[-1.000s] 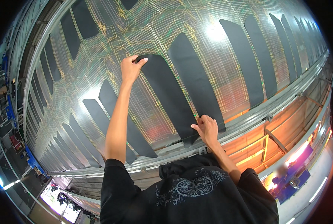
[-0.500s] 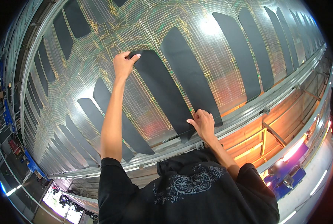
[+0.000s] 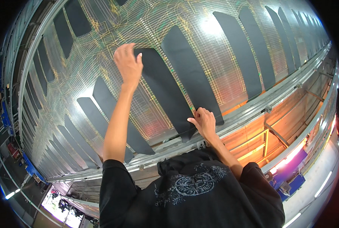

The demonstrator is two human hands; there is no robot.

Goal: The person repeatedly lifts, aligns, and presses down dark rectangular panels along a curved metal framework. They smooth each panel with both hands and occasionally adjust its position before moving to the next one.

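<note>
A long dark grey sheet panel lies on the shiny, line-marked table in front of me. At its far left corner is my left hand, fingers spread and slightly blurred, thumb beside the panel's edge with nothing in its grasp. My right hand is at the panel's near right edge, its fingers curled down and the thumb toward the panel. What lies under those curled fingers is hidden. A second dark panel lies just right of the first, a narrow patterned strip between them. The first panel's near end looks slightly bent over the table's edge.
More dark panels lie in pairs to the right and to the left. A metal rail runs along the table's near edge. Beyond it at right is an orange-lit framed opening.
My left hand has let go of the panel's far left corner and opened, and the corner now lies flat. My right hand has stayed at the near edge.
</note>
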